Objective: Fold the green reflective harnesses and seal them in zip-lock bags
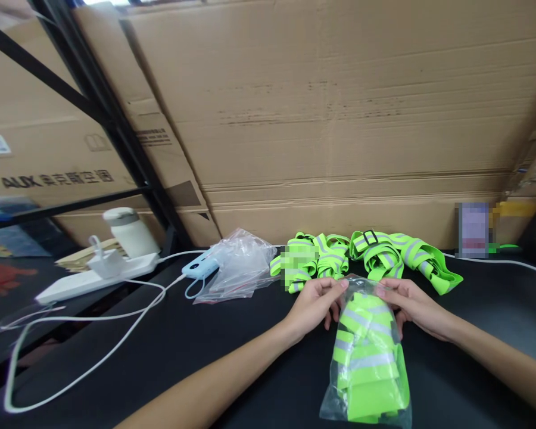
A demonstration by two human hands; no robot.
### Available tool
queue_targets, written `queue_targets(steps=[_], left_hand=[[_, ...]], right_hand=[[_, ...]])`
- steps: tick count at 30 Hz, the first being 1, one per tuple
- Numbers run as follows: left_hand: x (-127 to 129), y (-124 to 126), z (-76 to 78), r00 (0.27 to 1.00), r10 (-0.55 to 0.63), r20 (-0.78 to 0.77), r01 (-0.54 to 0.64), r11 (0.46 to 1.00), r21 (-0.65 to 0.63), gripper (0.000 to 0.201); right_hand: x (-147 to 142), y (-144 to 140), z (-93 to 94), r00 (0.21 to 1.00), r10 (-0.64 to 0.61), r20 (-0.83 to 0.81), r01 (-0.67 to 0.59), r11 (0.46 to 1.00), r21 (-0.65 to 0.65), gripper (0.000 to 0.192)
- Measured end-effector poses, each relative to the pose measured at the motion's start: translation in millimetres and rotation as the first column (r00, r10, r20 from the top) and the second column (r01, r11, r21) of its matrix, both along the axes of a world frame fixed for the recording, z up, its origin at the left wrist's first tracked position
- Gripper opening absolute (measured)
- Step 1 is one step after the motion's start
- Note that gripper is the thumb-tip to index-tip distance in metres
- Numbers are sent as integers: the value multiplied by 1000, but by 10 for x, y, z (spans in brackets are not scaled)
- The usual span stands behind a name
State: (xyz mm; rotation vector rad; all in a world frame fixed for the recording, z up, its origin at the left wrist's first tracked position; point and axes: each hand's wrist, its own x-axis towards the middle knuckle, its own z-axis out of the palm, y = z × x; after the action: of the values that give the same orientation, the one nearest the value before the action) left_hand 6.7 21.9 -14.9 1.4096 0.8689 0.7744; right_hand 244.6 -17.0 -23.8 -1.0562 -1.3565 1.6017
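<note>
A clear plastic bag (328,405) lies on the black table in front of me, its upper end between my hands. Inside it is a folded neon-green reflective strap (370,369) with silver-grey stripes. My left hand (315,304) pinches the bag's upper left corner between thumb and fingers. At the upper right corner, my right hand (413,304) grips the same bag, with some fingers hidden behind it. Just beyond my hands, several more bundled green reflective straps (333,253) rest along the cardboard, one showing a black buckle (370,238).
Left of the straps lies a pile of clear bags (243,262) beside a light-blue phone (201,265) on a white cable (129,345). A power strip (98,277) and white bottle (131,232) stand farther left. Cardboard (339,119) walls the back; a black metal frame (111,119) rises left.
</note>
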Motion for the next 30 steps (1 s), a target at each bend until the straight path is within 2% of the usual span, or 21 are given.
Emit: queue_targets(steps=[3, 5, 11, 17, 22, 30], left_hand=[[-26, 5, 31, 999, 9, 35, -7, 998, -63, 53], [-37, 13, 35, 998, 24, 57, -18, 996, -92, 52], [-40, 43, 12, 993, 60, 98, -46, 990, -135, 50], [-65, 65, 21, 992, 86, 93, -71, 985, -156, 47], [-76, 67, 40, 987, 151, 53, -139, 972, -188, 47], [-82, 71, 42, 979, 136, 151, -124, 989, -82, 46]], right_hand=[[20, 69, 76, 990, 132, 48, -128, 989, -79, 41], [26, 92, 83, 989, 145, 36, -141, 985, -105, 42], [-11, 47, -4, 999, -25, 25, 26, 998, -53, 41], [-20, -25, 84, 996, -86, -14, 83, 989, -124, 40], [-28, -40, 110, 988, -150, -33, 144, 980, -139, 42], [-2, -40, 44, 968, -226, -112, 210, 967, -142, 46]])
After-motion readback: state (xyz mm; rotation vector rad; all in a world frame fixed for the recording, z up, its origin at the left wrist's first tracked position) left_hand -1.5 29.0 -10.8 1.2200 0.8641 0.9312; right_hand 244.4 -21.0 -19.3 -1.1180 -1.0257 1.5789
